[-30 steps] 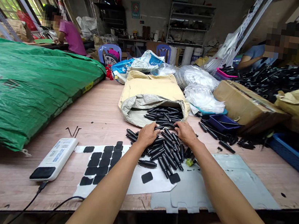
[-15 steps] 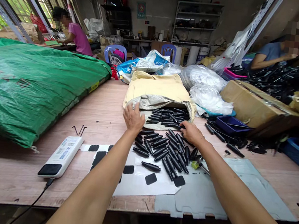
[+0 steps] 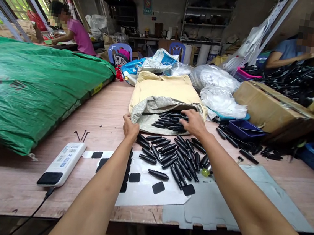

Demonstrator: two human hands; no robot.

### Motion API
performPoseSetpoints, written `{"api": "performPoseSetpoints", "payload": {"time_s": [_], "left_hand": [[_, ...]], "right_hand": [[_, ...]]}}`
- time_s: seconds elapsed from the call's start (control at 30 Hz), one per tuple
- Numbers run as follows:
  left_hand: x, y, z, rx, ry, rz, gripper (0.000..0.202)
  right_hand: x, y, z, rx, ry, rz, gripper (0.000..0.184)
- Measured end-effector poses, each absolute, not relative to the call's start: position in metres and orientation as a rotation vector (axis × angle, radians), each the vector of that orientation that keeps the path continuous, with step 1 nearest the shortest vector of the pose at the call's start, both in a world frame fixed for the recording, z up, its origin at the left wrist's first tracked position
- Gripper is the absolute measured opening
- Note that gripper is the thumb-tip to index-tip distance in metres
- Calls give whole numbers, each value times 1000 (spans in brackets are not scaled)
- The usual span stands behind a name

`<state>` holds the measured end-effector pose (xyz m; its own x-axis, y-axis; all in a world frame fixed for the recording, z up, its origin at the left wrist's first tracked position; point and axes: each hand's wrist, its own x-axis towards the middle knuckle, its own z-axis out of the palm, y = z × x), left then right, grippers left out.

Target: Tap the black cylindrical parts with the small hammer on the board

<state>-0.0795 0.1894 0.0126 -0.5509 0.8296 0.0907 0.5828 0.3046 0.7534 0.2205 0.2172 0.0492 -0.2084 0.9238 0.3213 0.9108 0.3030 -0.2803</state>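
A cream paper sack with a grey woven lining lies on the table, its mouth facing me. My left hand is closed on the left corner of that mouth. At the right side of the opening, my right hand has its fingers apart, over black tubes lying inside; whether the fingertips touch them is hard to tell. A loose pile of black tubes lies just in front of the sack, partly on a white sheet bearing black rounded-square stickers. One tube lies apart from the pile.
A big green sack fills the left side. A white device with a cable lies near it. Blue trays, a cardboard box and plastic bags stand at right. Two people work farther back.
My left hand has moved left and down, from lying near the sack's mouth to gripping its corner. My right hand has shifted up and left into the opening, which gapes wider.
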Motion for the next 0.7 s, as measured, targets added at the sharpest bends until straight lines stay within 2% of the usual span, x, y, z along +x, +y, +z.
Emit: {"api": "performPoseSetpoints", "payload": {"time_s": [0.1, 0.17, 0.37, 0.7], "left_hand": [[-82, 186, 8, 1289, 2278, 1081, 51], [-81, 185, 5, 1318, 2276, 1064, 45], [-71, 176, -1, 1424, 2247, 1058, 45], [-70, 147, -1, 1589, 2159, 1018, 47]], "right_hand": [[261, 222, 39, -1840, -1880, -90, 45], [288, 222, 30, -1934, -1820, -36, 40], [326, 209, 1, -1871, -1916, 198, 19], [342, 176, -13, -1831, -1797, 243, 24]]}}
